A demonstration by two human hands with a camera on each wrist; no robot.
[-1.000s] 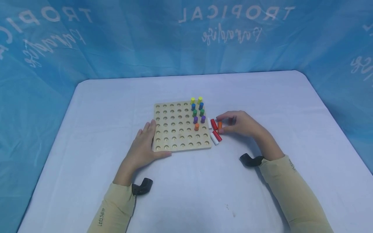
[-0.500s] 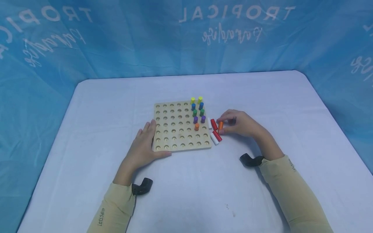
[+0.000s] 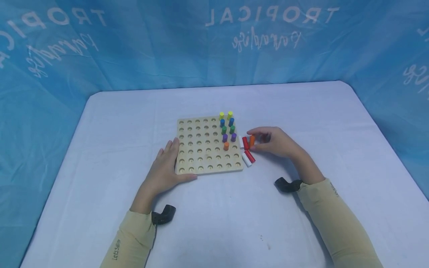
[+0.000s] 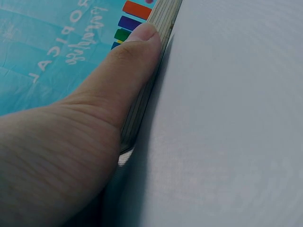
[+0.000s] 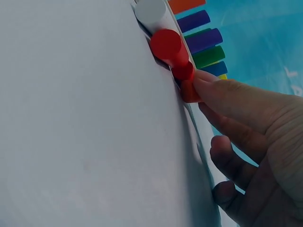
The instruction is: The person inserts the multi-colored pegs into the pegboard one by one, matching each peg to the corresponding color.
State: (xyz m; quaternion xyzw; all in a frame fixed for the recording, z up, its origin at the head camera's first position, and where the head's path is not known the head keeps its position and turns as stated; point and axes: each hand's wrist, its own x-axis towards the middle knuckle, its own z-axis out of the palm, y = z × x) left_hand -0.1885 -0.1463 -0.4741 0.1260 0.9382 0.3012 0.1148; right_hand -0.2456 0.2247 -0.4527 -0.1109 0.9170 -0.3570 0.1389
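Observation:
A pale wooden pegboard [image 3: 200,150] with rows of round holes lies mid-table. My left hand [image 3: 163,168] rests against its near left corner, fingers straight along the left side and thumb [image 4: 137,52] along the front edge. Just right of the board, my right hand [image 3: 276,141] pinches an orange peg [image 3: 252,140] between thumb and index finger. In the right wrist view the thumb presses the orange peg [image 5: 190,92], close to a red peg [image 5: 166,45]. Yellow, blue, green and purple pegs stand in pairs at the board's right side, with one orange peg [image 3: 226,146] below them.
Two red pegs, one of them a red peg [image 3: 249,156] lying nearest the front, and two white pegs, including a white peg [image 3: 246,159], lie beside the board's right edge. A white cloth [image 3: 214,223] covers the table. Blue printed fabric [image 3: 167,48] hangs behind.
The orange peg in my right hand has shifted slightly left and toward the far side, nearer the upper red peg. My left hand and the board have stayed put.

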